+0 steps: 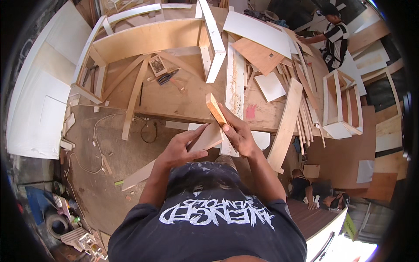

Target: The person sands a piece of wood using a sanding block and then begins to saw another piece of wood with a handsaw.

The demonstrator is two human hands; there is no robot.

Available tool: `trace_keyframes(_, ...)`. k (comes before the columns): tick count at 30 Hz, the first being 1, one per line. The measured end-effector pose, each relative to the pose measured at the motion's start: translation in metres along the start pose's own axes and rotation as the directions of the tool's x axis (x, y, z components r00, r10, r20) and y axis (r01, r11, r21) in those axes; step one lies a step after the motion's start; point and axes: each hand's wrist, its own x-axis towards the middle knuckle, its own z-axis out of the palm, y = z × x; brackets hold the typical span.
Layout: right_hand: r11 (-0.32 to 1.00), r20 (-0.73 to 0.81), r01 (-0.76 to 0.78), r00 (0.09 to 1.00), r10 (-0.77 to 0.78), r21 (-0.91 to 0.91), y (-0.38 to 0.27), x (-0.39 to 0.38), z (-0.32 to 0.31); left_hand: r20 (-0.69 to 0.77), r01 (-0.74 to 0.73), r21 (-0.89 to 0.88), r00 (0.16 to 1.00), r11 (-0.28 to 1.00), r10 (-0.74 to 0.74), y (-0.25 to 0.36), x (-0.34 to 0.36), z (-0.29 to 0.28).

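Note:
My left hand [181, 146] is closed around a pale flat piece of wood [209, 138], its thumb along the near edge. My right hand [239, 134] grips a short wooden strip [214, 107] with a bright orange-brown edge, tilted away from me. The two pieces meet or overlap between my hands, just in front of my chest; whether they are joined I cannot tell. Both are held above the near edge of the wooden workbench [174, 102].
On the bench stand a white-edged wooden frame [148, 41], pliers [167, 77], a small box [157, 65] and a white panel [257, 32]. A long plank [286, 126] overhangs its edge. One co-worker [335, 37] is at the far right; another [302, 185] crouches lower right.

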Motion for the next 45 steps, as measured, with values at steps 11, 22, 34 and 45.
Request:
trace_keyframes(11, 0.994, 0.083, -0.104, 0.991, 0.101, 0.031, 0.002, 0.005, 0.037, -0.018, 0.044, -0.153, 0.999, 0.987, -0.048, -0.035, -0.022, -0.03)
trace_keyframes(22, 0.983, 0.042, -0.134, 0.991, 0.13, 0.125, 0.02, 0.02, 0.044, -0.017, -0.101, 0.238, 0.994, 0.966, 0.108, -0.04, -0.025, -0.057)
trace_keyframes(34, 0.995, 0.036, 0.023, 0.999, -0.019, -0.098, -0.021, 0.006, 0.029, 0.142, -0.038, 0.17, 0.99, 0.985, 0.013, -0.006, -0.015, -0.053)
trace_keyframes(45, 0.997, -0.051, 0.0, 0.999, -0.004, -0.079, 0.005, -0.007, 0.023, 0.195, -0.111, 0.087, 0.977, 0.99, 0.092, 0.001, -0.032, -0.022)
